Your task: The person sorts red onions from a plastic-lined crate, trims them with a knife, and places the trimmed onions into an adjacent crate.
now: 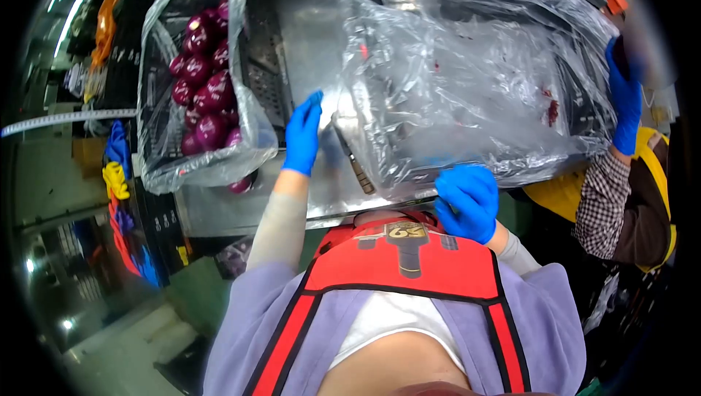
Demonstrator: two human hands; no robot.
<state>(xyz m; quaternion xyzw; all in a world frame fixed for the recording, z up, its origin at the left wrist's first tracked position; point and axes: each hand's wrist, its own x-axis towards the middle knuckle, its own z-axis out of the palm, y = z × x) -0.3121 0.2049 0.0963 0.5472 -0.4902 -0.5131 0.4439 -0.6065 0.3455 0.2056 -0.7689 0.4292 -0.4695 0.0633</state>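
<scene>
My left hand (303,137), in a blue glove, is over the metal table with fingers stretched forward and nothing visible in it. Just right of it a knife (355,159) with a brown handle lies on the metal. My right hand (469,202), also blue-gloved, is curled closed by the near edge of a plastic-lined crate (482,97); whatever its fingers hold, if anything, is hidden. Inside that crate's clear liner are small dark red scraps (552,111). On the left, a second lined crate (150,104) holds many shiny red onions (208,89).
Another person's blue-gloved hand (625,100) is at the right crate's far right side, below a checked sleeve (603,195). The metal table (310,31) runs between the crates. One purple onion (242,184) lies by the left crate's near corner. Coloured gloves (115,179) hang further left.
</scene>
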